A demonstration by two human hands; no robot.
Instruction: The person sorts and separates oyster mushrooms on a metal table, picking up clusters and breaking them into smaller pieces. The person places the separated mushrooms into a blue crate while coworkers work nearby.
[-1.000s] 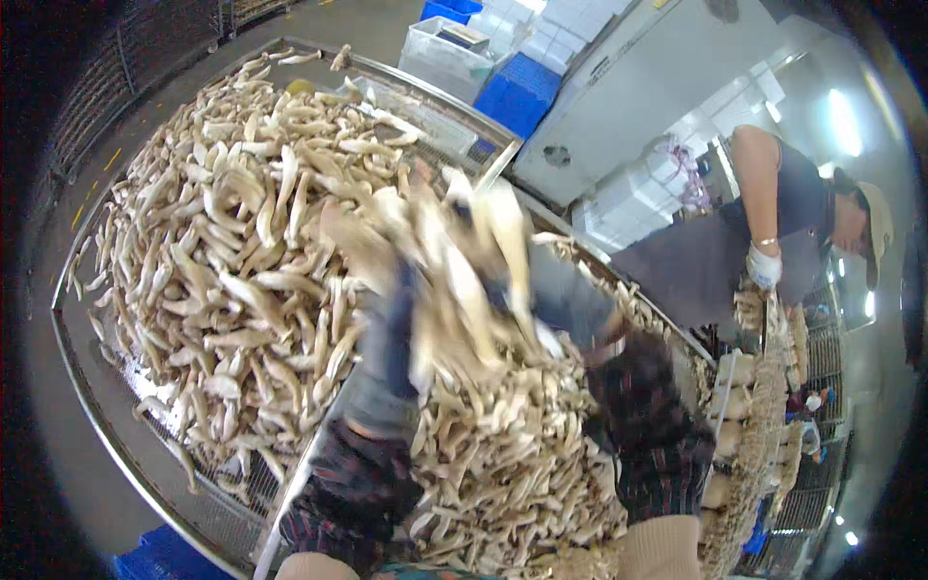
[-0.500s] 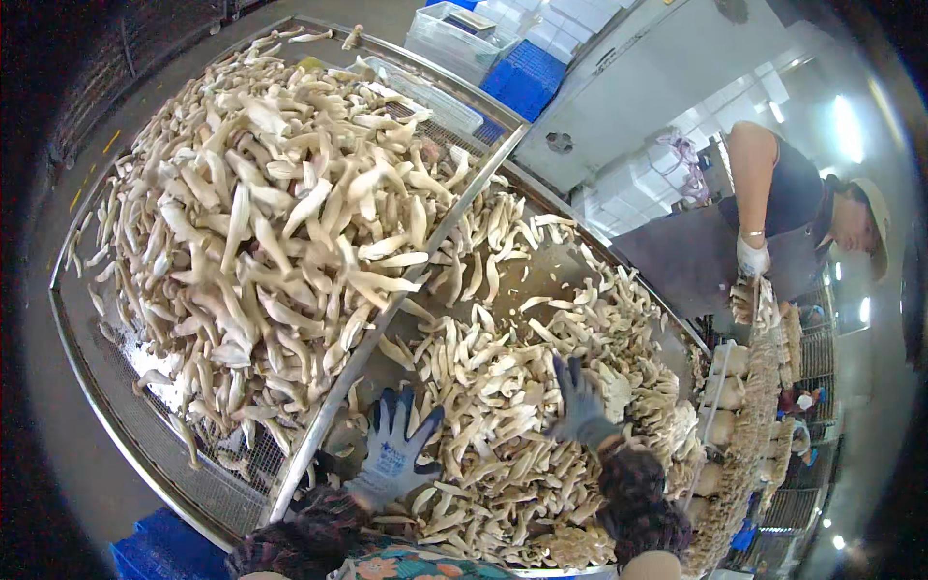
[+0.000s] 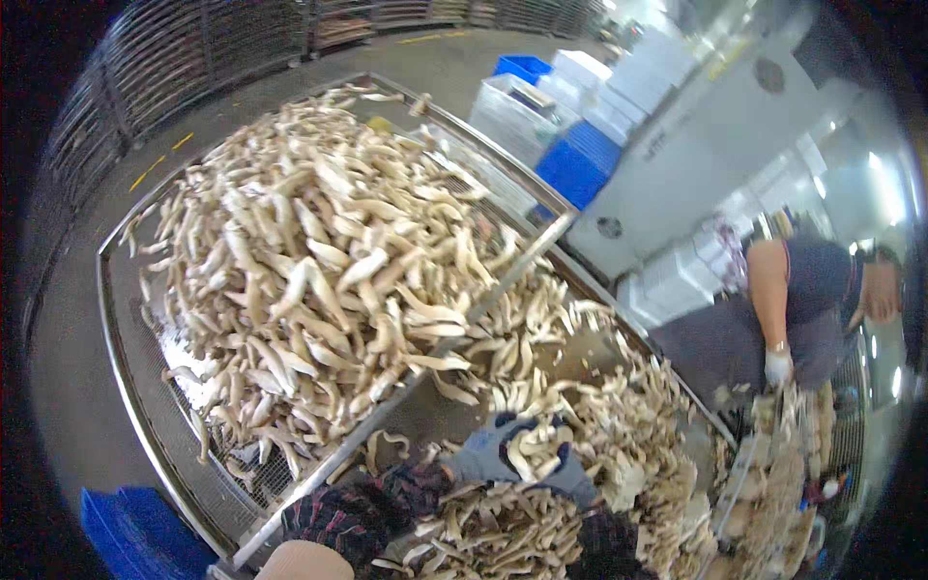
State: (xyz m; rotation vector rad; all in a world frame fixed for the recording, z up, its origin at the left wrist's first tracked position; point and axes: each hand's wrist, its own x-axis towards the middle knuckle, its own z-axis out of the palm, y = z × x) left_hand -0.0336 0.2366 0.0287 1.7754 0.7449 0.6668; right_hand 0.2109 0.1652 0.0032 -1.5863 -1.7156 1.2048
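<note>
Pale, elongated mushrooms (image 3: pixel 535 452) are cupped between my two hands, just beyond the steel bar that divides the table. My left hand (image 3: pixel 483 449), in a grey glove with dark fingertips, curls round them from the left. From the right, my right hand (image 3: pixel 570 480), gloved the same way, closes against them; its fingers are partly blurred. Below both hands lies a bed of smaller mushrooms (image 3: pixel 503 532). A tall heap of larger mushrooms (image 3: pixel 300 261) fills the mesh-bottomed section to the left.
A raised steel bar (image 3: pixel 406 382) separates the two table sections. Blue crates (image 3: pixel 145 532) stand at the lower left, with another blue crate (image 3: pixel 580 159) and a clear bin (image 3: pixel 517 116) behind. At the right a gloved co-worker's hand (image 3: pixel 778 367) is over more mushrooms.
My hands, spread and apart over the mushrooms before, have come together round a bunch of them. The view has swung, and the co-worker's gloved hand appears lower.
</note>
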